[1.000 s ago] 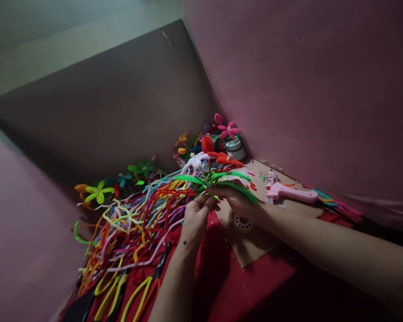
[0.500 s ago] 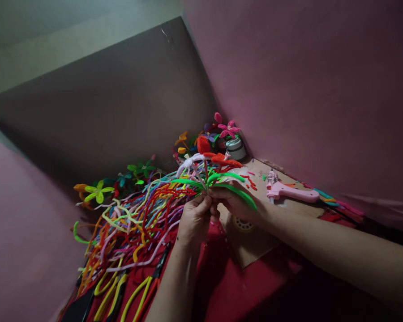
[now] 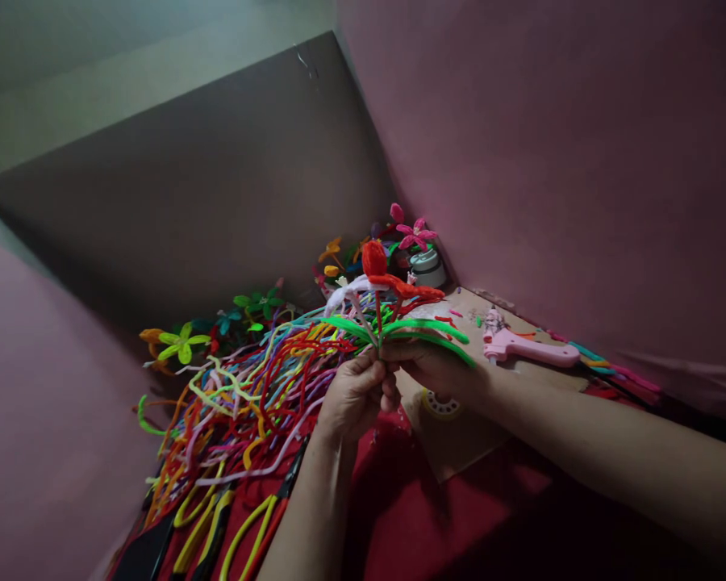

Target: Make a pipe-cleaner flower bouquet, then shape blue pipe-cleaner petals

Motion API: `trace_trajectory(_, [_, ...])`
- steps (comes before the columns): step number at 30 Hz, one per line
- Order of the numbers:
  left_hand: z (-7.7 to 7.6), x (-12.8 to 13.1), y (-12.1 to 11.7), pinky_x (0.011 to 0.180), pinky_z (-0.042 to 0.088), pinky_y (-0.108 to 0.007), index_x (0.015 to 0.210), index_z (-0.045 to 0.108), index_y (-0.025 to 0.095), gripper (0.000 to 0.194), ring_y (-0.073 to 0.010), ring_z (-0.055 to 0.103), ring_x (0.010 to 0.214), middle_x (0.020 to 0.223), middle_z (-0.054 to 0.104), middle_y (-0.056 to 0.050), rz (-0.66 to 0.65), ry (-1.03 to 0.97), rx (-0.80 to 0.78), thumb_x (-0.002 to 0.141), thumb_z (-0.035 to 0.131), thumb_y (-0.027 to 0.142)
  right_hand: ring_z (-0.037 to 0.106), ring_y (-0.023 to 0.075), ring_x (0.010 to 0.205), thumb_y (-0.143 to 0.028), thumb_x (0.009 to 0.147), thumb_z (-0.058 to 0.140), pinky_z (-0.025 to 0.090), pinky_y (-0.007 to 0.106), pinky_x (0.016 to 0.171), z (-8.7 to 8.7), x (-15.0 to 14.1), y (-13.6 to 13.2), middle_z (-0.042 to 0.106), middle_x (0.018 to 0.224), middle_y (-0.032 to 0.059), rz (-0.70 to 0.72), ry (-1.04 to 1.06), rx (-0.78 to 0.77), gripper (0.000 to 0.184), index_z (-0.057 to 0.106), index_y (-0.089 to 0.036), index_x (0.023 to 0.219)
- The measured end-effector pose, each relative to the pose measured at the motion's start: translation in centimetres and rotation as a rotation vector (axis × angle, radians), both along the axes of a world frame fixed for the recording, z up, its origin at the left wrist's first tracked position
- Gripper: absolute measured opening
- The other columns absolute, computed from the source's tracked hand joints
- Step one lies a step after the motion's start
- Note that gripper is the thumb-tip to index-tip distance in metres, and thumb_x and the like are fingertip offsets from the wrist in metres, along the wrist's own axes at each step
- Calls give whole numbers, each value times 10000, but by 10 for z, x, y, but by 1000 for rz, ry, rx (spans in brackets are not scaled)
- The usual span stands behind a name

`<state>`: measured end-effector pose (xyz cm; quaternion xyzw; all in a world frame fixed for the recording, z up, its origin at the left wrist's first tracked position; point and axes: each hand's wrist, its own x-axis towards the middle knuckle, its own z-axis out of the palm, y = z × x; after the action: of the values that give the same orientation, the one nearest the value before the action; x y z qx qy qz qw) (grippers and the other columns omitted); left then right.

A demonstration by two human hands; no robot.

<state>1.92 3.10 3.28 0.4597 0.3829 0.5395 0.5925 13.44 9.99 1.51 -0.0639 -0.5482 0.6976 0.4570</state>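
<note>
Fuzzy pipe-cleaner bouquet (image 3: 378, 313) has turned slightly since the earlier frame, arched green leaves (image 3: 428, 324) at right now closer together. Our left hand (image 3: 352, 397) and right hand (image 3: 439, 371) pinch its stem base (image 3: 379, 347) beside the tangled pipe-cleaner pile (image 3: 260, 375).

Two hands (image 3: 349, 394) (image 3: 443, 373), one glue gun (image 3: 536, 349), perhaps three held flowers (image 3: 374, 259) (image 3: 352, 292) (image 3: 406, 286) show.

Flower bunch (image 3: 374, 259) being held between left hand (image 3: 352, 395) and right hand (image 3: 432, 367). Space at left being filled by pipe-cleaner heap (image 3: 266, 367), space before heap by handled tools (image 3: 221, 512). Glue gun (image 3: 532, 349), tape roll (image 3: 443, 406) being supported by cardboard (image 3: 460, 444) at right.
</note>
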Motion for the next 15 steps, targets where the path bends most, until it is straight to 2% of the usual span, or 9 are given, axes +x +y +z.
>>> trace_trajectory(4, [5, 3, 0, 405, 364, -204, 688, 592, 97, 260, -95, 509, 378, 488, 563, -3, 55, 55, -32, 644, 723, 319, 496, 117, 435, -310, 768, 497, 392, 257, 514, -3, -1, 0, 524, 432, -5, 203, -3, -18, 278, 543, -137, 555])
trace_trajectory(7, [10, 6, 0, 425, 384, -208, 714, 605, 92, 249, -101, 529, 415, 532, 589, -17, 93, 89, -35, 638, 725, 297, 495, 113, 406, -285, 764, 496, 392, 256, 514, -4, -2, 1, 513, 407, -9, 187, 0, 0, 281, 533, -133, 530])
trace_trajectory(11, [13, 9, -2, 470, 409, -221, 701, 619, 83, 253, -110, 547, 457, 568, 610, -40, 110, 111, 14, 681, 682, 327, 462, 105, 376, -278, 756, 499, 376, 251, 464, -2, -1, 1, 495, 404, -26, 195, -7, -64, 222, 553, -143, 588])
trace_trajectory(15, [10, 10, -2, 460, 382, -210, 627, 602, 90, 241, -91, 518, 425, 526, 582, -28, 128, 169, 79, 735, 623, 305, 498, 115, 414, -273, 764, 497, 398, 261, 516, -2, 0, 3, 512, 412, -14, 219, 4, -43, 234, 546, -148, 573])
